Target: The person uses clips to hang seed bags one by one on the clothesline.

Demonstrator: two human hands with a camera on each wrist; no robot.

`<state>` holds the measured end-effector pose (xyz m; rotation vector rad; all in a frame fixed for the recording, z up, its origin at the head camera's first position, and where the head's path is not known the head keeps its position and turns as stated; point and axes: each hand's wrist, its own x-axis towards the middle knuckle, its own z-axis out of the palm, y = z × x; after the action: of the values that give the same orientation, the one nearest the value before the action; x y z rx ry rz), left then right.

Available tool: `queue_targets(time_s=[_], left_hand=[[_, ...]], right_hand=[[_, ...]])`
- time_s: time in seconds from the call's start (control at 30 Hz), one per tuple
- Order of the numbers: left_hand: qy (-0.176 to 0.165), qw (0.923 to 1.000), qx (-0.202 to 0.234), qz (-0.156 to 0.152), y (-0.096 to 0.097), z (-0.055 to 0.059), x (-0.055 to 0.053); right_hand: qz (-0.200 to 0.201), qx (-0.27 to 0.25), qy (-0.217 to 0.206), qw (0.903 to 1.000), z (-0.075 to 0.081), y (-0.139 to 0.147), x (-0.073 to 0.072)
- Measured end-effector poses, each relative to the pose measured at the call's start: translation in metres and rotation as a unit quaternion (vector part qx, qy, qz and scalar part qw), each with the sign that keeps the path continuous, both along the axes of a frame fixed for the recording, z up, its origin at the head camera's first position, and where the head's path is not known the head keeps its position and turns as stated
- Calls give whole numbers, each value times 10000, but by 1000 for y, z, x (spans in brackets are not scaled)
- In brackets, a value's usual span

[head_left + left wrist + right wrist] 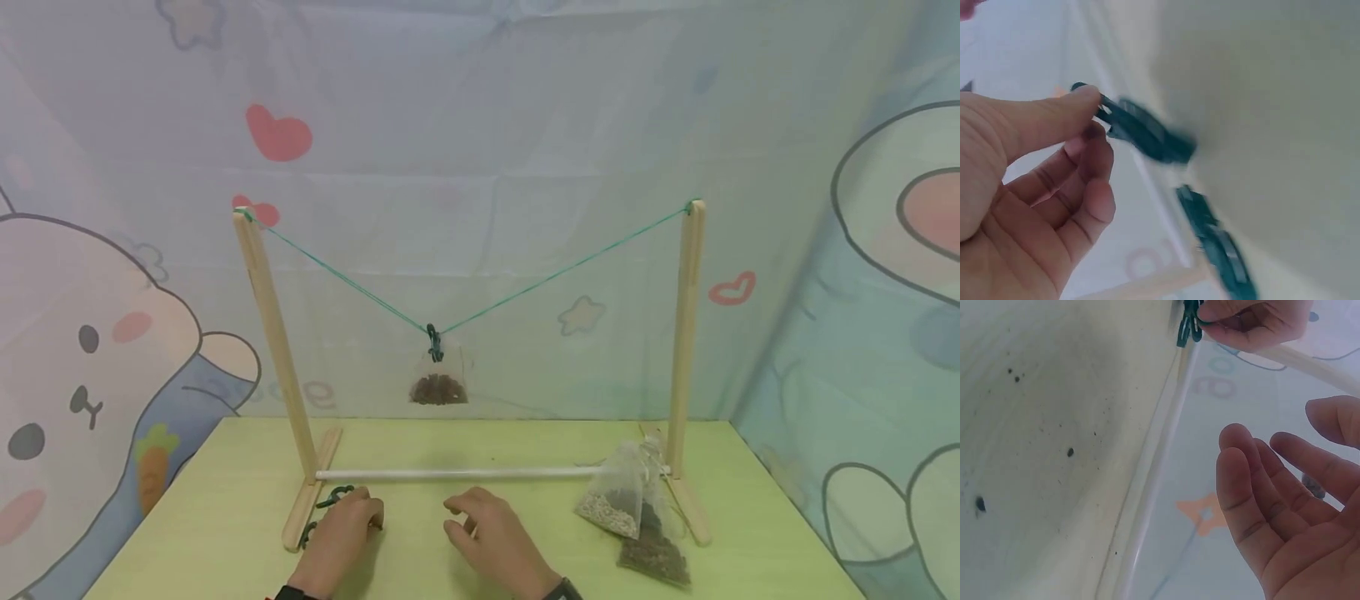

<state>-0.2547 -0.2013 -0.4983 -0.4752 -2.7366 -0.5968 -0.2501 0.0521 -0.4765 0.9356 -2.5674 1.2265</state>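
Observation:
My left hand (pixel 341 533) is low over the table at the left. In the left wrist view its thumb and fingers pinch the end of a dark green clothespin (pixel 1147 134). A second green clothespin (pixel 1219 247) lies close by. The right hand (pixel 495 537) hovers over the table's middle, fingers loosely bent and holding nothing; in the right wrist view its palm (pixel 1310 544) shows. Ahead, a small clear bag of dark bits (pixel 438 389) hangs from a green string (pixel 570 271) by a green clothespin (pixel 434 343).
A wooden frame carries the string, with a left post (pixel 277 342), a right post (pixel 686 342) and a white rod (pixel 465 474) low between them. At the right base lie a mesh bag of pale grains (pixel 611 512) and a bag of brown bits (pixel 654 557).

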Motion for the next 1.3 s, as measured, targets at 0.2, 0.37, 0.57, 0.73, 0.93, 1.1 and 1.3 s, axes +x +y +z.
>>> queue_targets(time_s=[0.2,0.37,0.57,0.73,0.93,1.1,1.3], left_hand=[[101,9985,458,-294,14,27,11],[249,9961,795,-278,32,54,19],[475,9867,1482,-477,54,75,27],[443,9753,2058,-669,68,78,30],[408,9652,2415,-918,83,68,30],[282,9544,2704,-1233,89,62,29],[30,9434,2980,-1454,93,57,28]], right_hand=[[-141,34,128,9998,8,10,-2],[-208,206,164,9994,16,21,0],[-222,221,65,9995,25,34,5],[-64,68,-109,9999,26,41,8],[265,-183,-404,9987,20,45,9],[449,-377,-517,9969,14,45,7],[508,-536,-483,9961,10,45,5]])
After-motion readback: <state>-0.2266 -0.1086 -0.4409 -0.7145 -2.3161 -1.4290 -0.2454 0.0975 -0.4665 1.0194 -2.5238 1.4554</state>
